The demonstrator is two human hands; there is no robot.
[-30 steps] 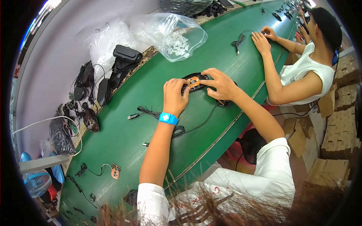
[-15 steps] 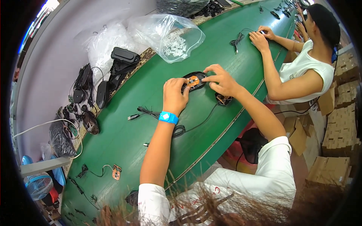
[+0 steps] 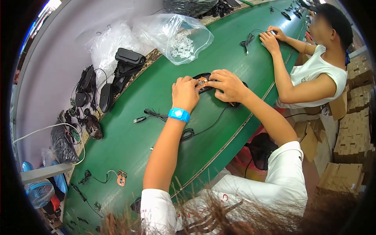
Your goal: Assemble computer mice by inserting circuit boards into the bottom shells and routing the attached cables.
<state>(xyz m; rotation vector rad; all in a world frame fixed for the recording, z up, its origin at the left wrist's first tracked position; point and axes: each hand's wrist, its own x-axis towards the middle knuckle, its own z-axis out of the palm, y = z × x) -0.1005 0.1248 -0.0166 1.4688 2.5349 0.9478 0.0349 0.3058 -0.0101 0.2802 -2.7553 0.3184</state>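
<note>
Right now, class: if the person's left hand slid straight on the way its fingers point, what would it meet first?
The left hand points up and right across the green belt. It already touches the open black mouse shell; beyond it, probably the right hand, though depth is unclear.

A clear plastic bag (image 3: 176, 33) lies beside cardboard boxes (image 3: 352, 133).

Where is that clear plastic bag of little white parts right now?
In the head view, the clear plastic bag lies on the green table at its far edge, beyond the left hand, just right of a black device.
</note>
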